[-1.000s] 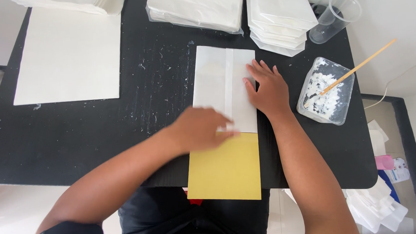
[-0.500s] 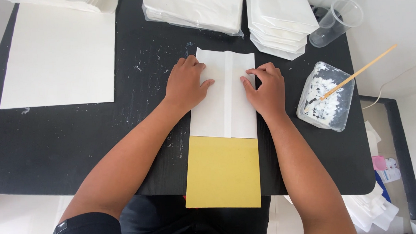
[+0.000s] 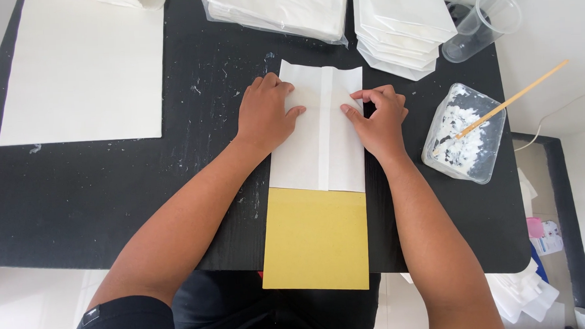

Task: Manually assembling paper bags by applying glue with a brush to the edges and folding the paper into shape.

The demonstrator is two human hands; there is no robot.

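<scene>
A white folded sheet of paper (image 3: 321, 140) lies on the black table (image 3: 109, 185), wrapped over a yellow card (image 3: 315, 239) that sticks out toward me past the table's edge. A raised seam runs down the sheet's middle. My left hand (image 3: 264, 113) presses flat on the sheet's left half, fingers curled at its upper edge. On the right edge rests my right hand (image 3: 379, 118), its fingers bent and its fingertips near the seam. Neither hand grips anything.
A large white sheet (image 3: 84, 68) lies at the far left. Stacks of folded white paper (image 3: 398, 22) and a bagged pack (image 3: 279, 7) sit at the back. A clear cup (image 3: 484, 24) and a clear tub of white paste (image 3: 465, 134) with a wooden stick (image 3: 513, 99) stand at the right.
My left hand has slid up from the sheet's lower left part to its upper left edge. My right hand has stayed on the right edge, fingers curling more.
</scene>
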